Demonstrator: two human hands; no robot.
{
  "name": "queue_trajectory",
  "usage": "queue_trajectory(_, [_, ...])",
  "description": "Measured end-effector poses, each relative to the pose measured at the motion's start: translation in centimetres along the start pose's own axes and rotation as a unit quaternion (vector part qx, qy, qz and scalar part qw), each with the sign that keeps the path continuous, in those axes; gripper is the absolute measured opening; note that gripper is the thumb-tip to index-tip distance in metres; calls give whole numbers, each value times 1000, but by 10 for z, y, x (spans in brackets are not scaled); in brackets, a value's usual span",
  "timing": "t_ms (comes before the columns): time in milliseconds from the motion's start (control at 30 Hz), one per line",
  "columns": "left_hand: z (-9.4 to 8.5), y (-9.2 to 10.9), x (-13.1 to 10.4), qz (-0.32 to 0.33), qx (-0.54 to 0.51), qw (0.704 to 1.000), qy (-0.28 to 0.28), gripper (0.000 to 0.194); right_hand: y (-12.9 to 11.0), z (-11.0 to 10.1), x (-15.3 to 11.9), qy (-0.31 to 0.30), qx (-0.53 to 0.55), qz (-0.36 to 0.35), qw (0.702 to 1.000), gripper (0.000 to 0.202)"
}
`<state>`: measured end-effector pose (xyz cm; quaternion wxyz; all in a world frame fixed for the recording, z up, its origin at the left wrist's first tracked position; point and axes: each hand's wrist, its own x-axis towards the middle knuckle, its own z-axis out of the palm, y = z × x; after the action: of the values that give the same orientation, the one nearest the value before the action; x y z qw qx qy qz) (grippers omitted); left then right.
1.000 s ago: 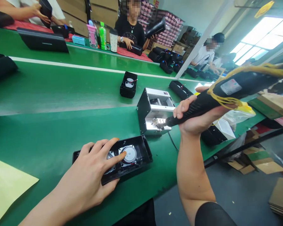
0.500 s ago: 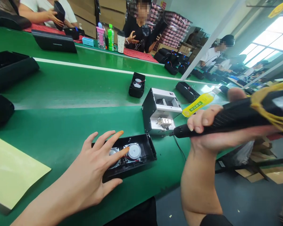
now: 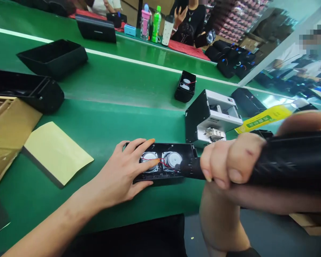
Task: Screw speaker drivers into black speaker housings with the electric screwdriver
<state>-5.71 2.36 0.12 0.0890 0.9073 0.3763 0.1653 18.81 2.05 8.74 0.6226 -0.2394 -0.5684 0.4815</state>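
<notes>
Nearest, the worker's right hand (image 3: 238, 160) is wrapped round one black power driver (image 3: 296, 162), its tip over the right-hand one of two round speakers (image 3: 173, 159). They sit in one open black case (image 3: 186, 150) near the front edge of the green surface (image 3: 123, 125). The left hand (image 3: 125, 169) grasps the case's left end, thumb along its near wall. Left of the hand lies one pale-yellow pad (image 3: 59, 151); behind the case's right end stands one silver-and-black machine (image 3: 196, 116). Farther back I count two hollow black shells (image 3: 56, 62) toward the left edge and three drink containers (image 3: 156, 26) toward the far edge.
</notes>
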Motion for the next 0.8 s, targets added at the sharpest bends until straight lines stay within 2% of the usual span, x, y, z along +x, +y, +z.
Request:
queue_trajectory(100, [0, 0, 0, 4, -3, 1000, -2, 42, 30, 21, -2, 35, 62, -89, 993, 31])
queue_trajectory(233, [-2, -2, -1, 2, -16, 1000, -9, 41, 49, 25, -7, 45, 70, -65, 994, 49])
queue_trajectory(500, [-3, -1, -1, -9, -25, 1000, -13, 43, 56, 24, -7, 46, 74, -40, 995, 48])
queue_trajectory(567, [-2, 0, 0, -8, -27, 1000, -10, 42, 59, 22, -6, 30, 99, -51, 993, 52])
queue_trajectory(733, [0, -1, 1, -7, -25, 1000, -4, 43, 70, 13, -3, -69, 132, -75, 986, 67])
queue_trajectory(800, [-1, -1, 1, -4, -21, 1000, -9, 44, 71, 12, -3, -68, 113, -67, 989, 65])
